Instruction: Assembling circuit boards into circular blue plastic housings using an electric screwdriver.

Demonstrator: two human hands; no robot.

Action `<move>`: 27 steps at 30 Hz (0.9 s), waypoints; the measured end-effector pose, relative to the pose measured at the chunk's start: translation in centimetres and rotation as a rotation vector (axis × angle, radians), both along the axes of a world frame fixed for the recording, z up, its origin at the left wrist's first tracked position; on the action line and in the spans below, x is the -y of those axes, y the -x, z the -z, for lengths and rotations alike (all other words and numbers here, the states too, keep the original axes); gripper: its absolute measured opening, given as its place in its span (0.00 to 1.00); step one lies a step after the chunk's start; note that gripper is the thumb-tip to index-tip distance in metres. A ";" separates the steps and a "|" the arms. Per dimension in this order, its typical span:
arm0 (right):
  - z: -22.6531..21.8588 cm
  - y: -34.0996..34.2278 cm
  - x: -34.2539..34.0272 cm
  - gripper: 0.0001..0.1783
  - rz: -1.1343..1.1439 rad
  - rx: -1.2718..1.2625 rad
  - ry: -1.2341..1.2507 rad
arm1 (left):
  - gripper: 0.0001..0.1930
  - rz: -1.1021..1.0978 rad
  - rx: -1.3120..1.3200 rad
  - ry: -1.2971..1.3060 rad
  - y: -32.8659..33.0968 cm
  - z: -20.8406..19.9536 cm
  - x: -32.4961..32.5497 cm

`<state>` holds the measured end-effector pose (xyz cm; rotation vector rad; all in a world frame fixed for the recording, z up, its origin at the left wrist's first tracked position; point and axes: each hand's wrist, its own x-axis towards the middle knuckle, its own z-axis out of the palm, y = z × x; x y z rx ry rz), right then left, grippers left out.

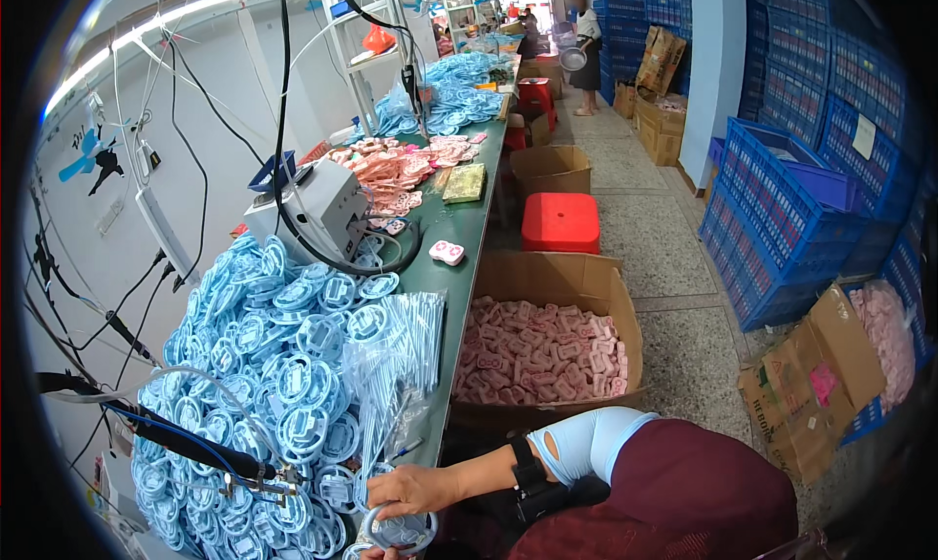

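Observation:
My right hand (415, 489) reaches in from the right over the table's near edge. Its fingers are closed on the upper side of a round light blue plastic part (403, 533) with a raised rim. At the lower border only fingertips of my left hand (379, 554) show, against the bottom of the same part; the rest of that hand is cut off. Beside my right hand, a big heap of similar blue round parts (293, 365) covers the table. A clear bag of thin pale blue sticks (410, 340) lies against the heap.
A black rod with a metal clamp (259, 484) juts over the heap. Behind stand a grey box-shaped machine (318, 208) and pink parts (391, 169). Right of the green table (445, 277) are a carton of pink pieces (547, 355), a red stool (560, 223) and blue crates (782, 228). A person stands farther back.

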<state>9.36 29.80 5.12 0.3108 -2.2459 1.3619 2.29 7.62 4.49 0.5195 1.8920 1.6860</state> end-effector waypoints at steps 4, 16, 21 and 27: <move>0.3 0.0 -0.2 0.17 0.006 -0.004 -0.030 | 0.09 0.014 -0.046 0.004 -0.4 -0.6 -0.4; 0.7 0.1 -1.0 0.17 0.071 -0.060 -0.153 | 0.22 0.312 -0.668 0.039 2.2 2.5 0.8; -0.3 -0.1 -1.0 0.15 0.093 -0.051 0.007 | 0.22 0.308 -0.837 0.037 2.5 3.4 0.9; 0.0 0.5 -1.1 0.15 0.048 0.004 0.193 | 0.18 0.312 -0.792 -0.093 2.4 2.8 0.5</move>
